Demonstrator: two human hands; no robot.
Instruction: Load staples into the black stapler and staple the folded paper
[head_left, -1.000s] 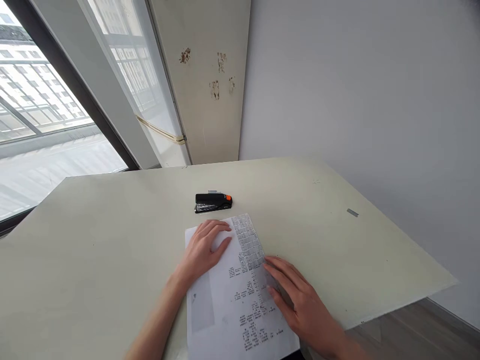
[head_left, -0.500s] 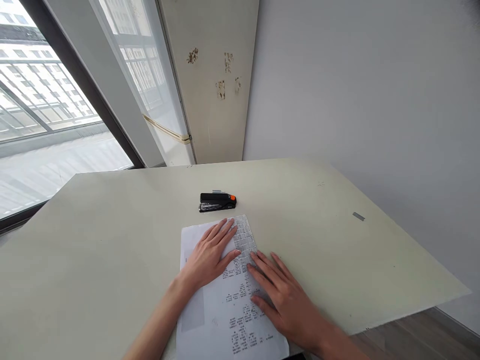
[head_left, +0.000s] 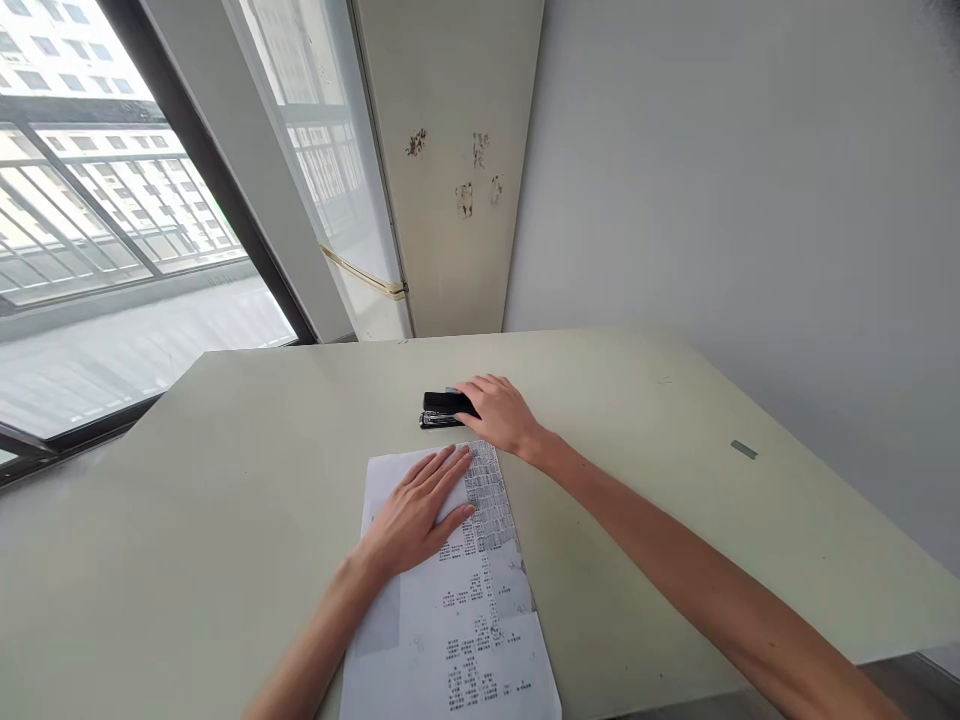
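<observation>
My left hand (head_left: 420, 505) lies flat on a sheaf of printed paper (head_left: 420, 620), fingers stretched toward its top edge. Dense text runs down the right side of the top sheet. Just beyond the paper lies a black stapler (head_left: 439, 405), its jaw end pointing left. My right hand (head_left: 499, 412) is closed around the stapler's right end, the thumb on the near side and the fingers over the top. That hand hides the stapler's orange part. A small greyish piece (head_left: 451, 389) shows behind the stapler, partly covered by my fingers.
A pale table (head_left: 285, 500) carries everything. Toward its right edge lies a small grey strip (head_left: 744, 449). Beyond the far edge stand a fridge (head_left: 450, 260) with rusty marks and a grey wall (head_left: 712, 180). A large window (head_left: 112, 200) is at the left.
My right hand has left the paper's right side, reached forward and taken hold of the stapler. My left hand stays on the paper. The view has tilted slightly.
</observation>
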